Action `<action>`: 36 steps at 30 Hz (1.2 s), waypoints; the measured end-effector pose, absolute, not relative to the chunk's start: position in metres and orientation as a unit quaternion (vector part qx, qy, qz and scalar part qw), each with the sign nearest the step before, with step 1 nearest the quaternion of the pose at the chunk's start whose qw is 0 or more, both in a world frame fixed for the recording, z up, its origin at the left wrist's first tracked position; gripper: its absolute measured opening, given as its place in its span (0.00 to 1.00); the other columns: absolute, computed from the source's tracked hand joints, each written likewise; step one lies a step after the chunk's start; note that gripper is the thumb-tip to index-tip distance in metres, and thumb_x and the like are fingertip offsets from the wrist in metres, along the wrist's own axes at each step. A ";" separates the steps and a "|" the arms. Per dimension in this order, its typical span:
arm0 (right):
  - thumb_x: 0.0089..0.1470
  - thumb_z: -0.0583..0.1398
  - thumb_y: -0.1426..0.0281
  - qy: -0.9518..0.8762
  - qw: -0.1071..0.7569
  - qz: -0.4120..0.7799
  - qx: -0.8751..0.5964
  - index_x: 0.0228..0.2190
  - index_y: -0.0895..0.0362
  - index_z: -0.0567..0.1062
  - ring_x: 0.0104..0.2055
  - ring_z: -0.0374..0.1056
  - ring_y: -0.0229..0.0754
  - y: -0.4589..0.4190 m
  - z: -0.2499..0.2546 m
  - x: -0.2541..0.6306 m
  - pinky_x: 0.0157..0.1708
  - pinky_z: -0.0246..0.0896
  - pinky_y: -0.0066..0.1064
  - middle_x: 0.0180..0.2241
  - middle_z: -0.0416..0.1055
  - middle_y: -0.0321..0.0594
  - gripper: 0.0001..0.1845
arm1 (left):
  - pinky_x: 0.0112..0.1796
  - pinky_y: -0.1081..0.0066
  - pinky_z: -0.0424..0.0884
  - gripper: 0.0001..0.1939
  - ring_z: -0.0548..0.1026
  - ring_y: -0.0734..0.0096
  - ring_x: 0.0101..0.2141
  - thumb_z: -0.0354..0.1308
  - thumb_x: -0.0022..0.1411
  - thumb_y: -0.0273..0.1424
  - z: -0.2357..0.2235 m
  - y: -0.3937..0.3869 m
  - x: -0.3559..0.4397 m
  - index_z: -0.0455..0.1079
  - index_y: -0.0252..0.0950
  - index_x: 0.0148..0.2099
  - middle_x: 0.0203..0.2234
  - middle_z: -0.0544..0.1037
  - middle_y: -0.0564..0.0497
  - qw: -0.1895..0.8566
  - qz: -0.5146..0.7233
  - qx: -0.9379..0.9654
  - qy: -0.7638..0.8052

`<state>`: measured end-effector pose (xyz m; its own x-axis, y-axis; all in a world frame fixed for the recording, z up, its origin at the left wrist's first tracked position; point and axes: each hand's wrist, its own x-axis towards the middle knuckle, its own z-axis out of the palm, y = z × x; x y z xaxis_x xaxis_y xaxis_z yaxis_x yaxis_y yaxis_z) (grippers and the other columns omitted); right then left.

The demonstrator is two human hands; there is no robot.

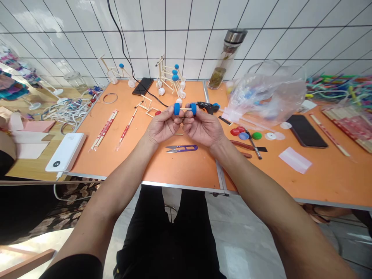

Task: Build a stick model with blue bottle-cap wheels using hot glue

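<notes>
The person's left hand (163, 126) and right hand (202, 127) are curled almost closed, each pinching one end of a thin wooden stick (185, 109) between thumb and fingertips. Two blue wheels (176, 109) are capping the stick's ends, and the hands are holding it up in the air, just beyond the purple-handled thread snips (181, 148) lying on the orange bench (145, 166).

Farther beyond the snips, a black hot glue gun (207, 107) is lying just behind the right hand. Left of the snips, paper-wrapped wooden sticks (104, 130) are lying on the bench, with a white power bank (65, 152) well beyond them at the bench's edge. To the right of the snips, coloured bottle caps (243, 133) are sitting near a black phone (306, 131), and a clear plastic bag (266, 97) is slumped farther back. Behind the snips, a wooden stick model (170, 79) with blue and white wheels is standing upright.
</notes>
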<state>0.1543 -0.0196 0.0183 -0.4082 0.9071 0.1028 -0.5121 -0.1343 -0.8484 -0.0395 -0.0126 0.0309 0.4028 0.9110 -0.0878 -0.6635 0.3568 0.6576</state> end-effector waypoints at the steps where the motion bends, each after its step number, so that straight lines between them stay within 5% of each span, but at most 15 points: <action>1: 0.73 0.65 0.58 -0.431 0.495 0.723 -0.214 0.47 0.46 0.82 0.36 0.77 0.32 -0.019 0.017 0.155 0.42 0.78 0.27 0.37 0.82 0.27 0.07 | 0.34 0.81 0.76 0.13 0.77 0.80 0.26 0.54 0.83 0.30 0.031 -0.013 -0.039 0.81 0.37 0.53 0.32 0.84 0.51 0.797 0.495 0.267 0.219; 7: 0.70 0.69 0.61 -0.400 0.500 0.740 -0.208 0.45 0.47 0.84 0.33 0.75 0.30 -0.022 0.022 0.152 0.39 0.76 0.25 0.34 0.81 0.27 0.06 | 0.33 0.79 0.77 0.13 0.76 0.79 0.25 0.55 0.81 0.28 0.029 -0.011 -0.040 0.81 0.40 0.58 0.32 0.84 0.52 0.798 0.494 0.267 0.219; 15: 0.70 0.70 0.62 -0.391 0.505 0.736 -0.221 0.44 0.49 0.84 0.32 0.74 0.30 -0.024 0.026 0.151 0.39 0.74 0.25 0.33 0.80 0.27 0.05 | 0.33 0.79 0.77 0.05 0.76 0.80 0.25 0.63 0.79 0.31 0.030 -0.012 -0.040 0.81 0.39 0.50 0.31 0.83 0.53 0.781 0.498 0.300 0.228; 20: 0.74 0.65 0.49 -0.415 0.496 0.713 -0.272 0.46 0.50 0.82 0.33 0.79 0.37 -0.018 0.023 0.149 0.37 0.80 0.31 0.35 0.84 0.33 0.18 | 0.32 0.80 0.78 0.05 0.78 0.81 0.26 0.67 0.77 0.34 0.033 -0.011 -0.041 0.80 0.38 0.47 0.31 0.84 0.54 0.766 0.499 0.329 0.234; 24: 0.67 0.65 0.35 -0.448 0.519 0.653 -0.322 0.47 0.49 0.81 0.36 0.83 0.42 -0.014 0.018 0.151 0.35 0.83 0.33 0.38 0.86 0.38 0.31 | 0.28 0.80 0.76 0.06 0.80 0.80 0.26 0.70 0.75 0.35 0.040 -0.011 -0.040 0.79 0.38 0.47 0.31 0.84 0.55 0.736 0.521 0.348 0.258; 33: 0.56 0.76 0.38 -0.541 0.572 0.514 -0.339 0.57 0.44 0.81 0.40 0.83 0.39 -0.013 0.012 0.155 0.38 0.82 0.29 0.52 0.84 0.36 0.37 | 0.26 0.79 0.75 0.10 0.82 0.78 0.26 0.76 0.69 0.34 0.034 -0.010 -0.034 0.79 0.38 0.46 0.32 0.87 0.55 0.707 0.516 0.390 0.287; 36: 0.53 0.78 0.38 -0.520 0.565 0.547 -0.332 0.54 0.46 0.83 0.39 0.82 0.39 -0.011 0.010 0.154 0.38 0.82 0.29 0.42 0.85 0.34 0.37 | 0.28 0.80 0.77 0.12 0.82 0.79 0.26 0.78 0.67 0.35 0.031 -0.010 -0.032 0.80 0.38 0.46 0.32 0.87 0.54 0.718 0.493 0.404 0.280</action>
